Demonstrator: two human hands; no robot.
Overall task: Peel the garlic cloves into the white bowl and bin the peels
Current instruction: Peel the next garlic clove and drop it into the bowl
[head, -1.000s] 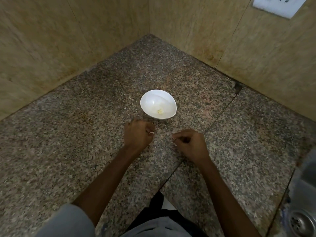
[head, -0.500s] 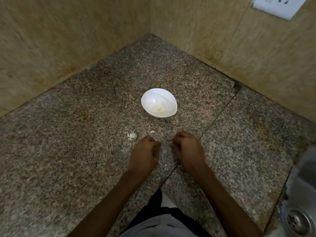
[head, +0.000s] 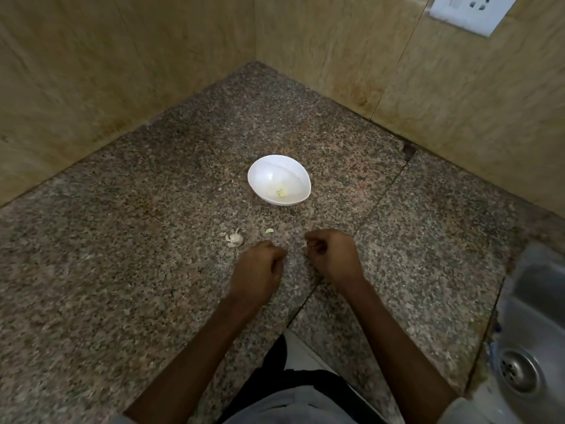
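Both hands have drawn nearer, uncovering the garlic cluster (head: 234, 238) on the counter (head: 122, 270). The left hand (head: 260, 267) is curled, showing nothing held; the right hand (head: 333, 255) seems to pinch a pale scrap (head: 304, 245). One peeled piece (head: 281, 192) lies in the white bowl (head: 260, 169); most peeling and all binning remain.

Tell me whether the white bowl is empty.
Not empty: the white bowl stands upright with one small yellowish piece at its bottom.

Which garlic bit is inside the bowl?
The yellowish bit lying at the bowl's bottom. The papery white clump and the tiny pale piece both sit outside on the counter.
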